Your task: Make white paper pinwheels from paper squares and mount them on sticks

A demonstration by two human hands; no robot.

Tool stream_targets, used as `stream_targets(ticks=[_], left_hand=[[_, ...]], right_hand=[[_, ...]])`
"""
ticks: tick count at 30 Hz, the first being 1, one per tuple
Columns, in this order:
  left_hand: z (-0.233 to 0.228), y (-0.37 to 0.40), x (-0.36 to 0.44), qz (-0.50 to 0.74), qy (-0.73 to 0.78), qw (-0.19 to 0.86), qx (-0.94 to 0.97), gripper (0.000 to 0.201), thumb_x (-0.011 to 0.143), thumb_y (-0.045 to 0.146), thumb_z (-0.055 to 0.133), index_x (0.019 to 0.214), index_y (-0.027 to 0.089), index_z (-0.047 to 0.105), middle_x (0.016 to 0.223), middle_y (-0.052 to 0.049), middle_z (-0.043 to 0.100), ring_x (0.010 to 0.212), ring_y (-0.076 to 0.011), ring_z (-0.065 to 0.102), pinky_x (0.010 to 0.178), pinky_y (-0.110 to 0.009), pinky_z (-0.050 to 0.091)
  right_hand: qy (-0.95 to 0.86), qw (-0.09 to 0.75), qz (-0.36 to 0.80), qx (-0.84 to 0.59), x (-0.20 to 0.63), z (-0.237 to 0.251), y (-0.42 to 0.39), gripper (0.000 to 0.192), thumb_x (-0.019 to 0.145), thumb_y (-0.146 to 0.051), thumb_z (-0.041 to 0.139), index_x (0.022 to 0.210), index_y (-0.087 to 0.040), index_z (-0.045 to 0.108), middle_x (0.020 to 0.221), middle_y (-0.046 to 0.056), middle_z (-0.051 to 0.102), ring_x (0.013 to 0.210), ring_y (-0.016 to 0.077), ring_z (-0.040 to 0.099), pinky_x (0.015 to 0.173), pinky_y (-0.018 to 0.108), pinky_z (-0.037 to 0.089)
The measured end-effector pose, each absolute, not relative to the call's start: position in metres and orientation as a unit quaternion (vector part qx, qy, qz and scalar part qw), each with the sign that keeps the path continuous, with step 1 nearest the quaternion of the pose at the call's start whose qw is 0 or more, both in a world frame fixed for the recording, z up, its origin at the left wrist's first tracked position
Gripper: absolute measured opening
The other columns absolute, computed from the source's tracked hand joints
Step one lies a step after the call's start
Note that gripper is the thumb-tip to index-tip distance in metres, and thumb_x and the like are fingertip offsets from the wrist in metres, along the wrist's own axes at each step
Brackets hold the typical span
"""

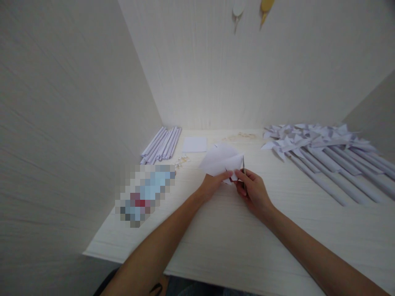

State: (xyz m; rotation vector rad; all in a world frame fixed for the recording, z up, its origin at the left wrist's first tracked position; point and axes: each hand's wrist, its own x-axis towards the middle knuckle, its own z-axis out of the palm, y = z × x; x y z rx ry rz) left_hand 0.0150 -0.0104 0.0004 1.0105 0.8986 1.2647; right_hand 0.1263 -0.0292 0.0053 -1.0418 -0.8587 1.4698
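Note:
My left hand (pixel 212 184) holds a folded white sheet of paper (pixel 220 160) just above the pale desk (pixel 234 242), gripping its near edge. My right hand (pixel 253 190) is closed around a small pair of scissors (pixel 243 167), whose blades point up against the right edge of the paper. Both hands meet at the middle of the desk.
A bundle of rolled white paper sticks (pixel 162 144) lies at the back left, with a small stack of white squares (pixel 194 144) beside it. Several finished paper pinwheels on sticks (pixel 324 152) fill the right side. A blurred-out object (pixel 145 193) sits left. Walls enclose the desk.

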Motion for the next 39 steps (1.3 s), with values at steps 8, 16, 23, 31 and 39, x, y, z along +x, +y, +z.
stream_targets(ticks=[8,16,23,31,39], left_hand=[[-0.0055,-0.0076,0.014,0.517,0.372,0.622,0.455,0.012,0.061,0.026,0.061,0.056,0.016,0.059,0.058,0.0,0.06,0.059,-0.013,0.054,0.067,-0.028,0.041],[-0.0032,-0.0088,0.0151,0.534,0.389,0.613,0.434,0.012,0.058,0.026,0.063,0.057,0.015,0.058,0.057,0.0,0.058,0.058,-0.0123,0.052,0.063,-0.026,0.041],[-0.006,-0.0088,0.0132,0.517,0.379,0.629,0.439,0.015,0.058,0.028,0.065,0.059,0.015,0.059,0.06,-0.001,0.06,0.062,-0.0136,0.054,0.07,-0.029,0.042],[-0.0016,-0.0099,0.0149,0.54,0.389,0.618,0.419,0.014,0.054,0.025,0.066,0.058,0.015,0.058,0.059,0.001,0.058,0.057,-0.0116,0.052,0.063,-0.027,0.041],[-0.0041,-0.0091,0.0151,0.535,0.391,0.62,0.422,0.012,0.056,0.024,0.064,0.056,0.015,0.058,0.058,0.0,0.059,0.058,-0.0116,0.052,0.064,-0.026,0.041]], right_hand=[[-0.367,0.53,0.626,-0.439,0.126,0.0057,-0.0288,0.027,0.059,-0.035,0.066,0.055,-0.015,0.049,0.044,-0.006,0.049,0.027,-0.0005,0.028,0.027,0.016,0.013],[-0.364,0.535,0.629,-0.43,0.1268,0.0054,-0.0295,0.026,0.061,-0.034,0.064,0.055,-0.015,0.048,0.044,-0.006,0.049,0.027,-0.0007,0.028,0.027,0.016,0.012],[-0.352,0.54,0.633,-0.429,0.1274,0.0038,-0.0287,0.028,0.059,-0.035,0.065,0.056,-0.016,0.046,0.041,-0.008,0.045,0.027,-0.0003,0.026,0.027,0.015,0.013],[-0.362,0.531,0.636,-0.427,0.1267,0.0047,-0.0287,0.03,0.058,-0.036,0.066,0.058,-0.017,0.043,0.039,-0.009,0.043,0.028,0.0004,0.026,0.027,0.015,0.013],[-0.369,0.53,0.632,-0.428,0.1271,0.0028,-0.0274,0.028,0.059,-0.035,0.065,0.06,-0.018,0.043,0.04,-0.01,0.043,0.027,0.0003,0.025,0.028,0.016,0.012]])
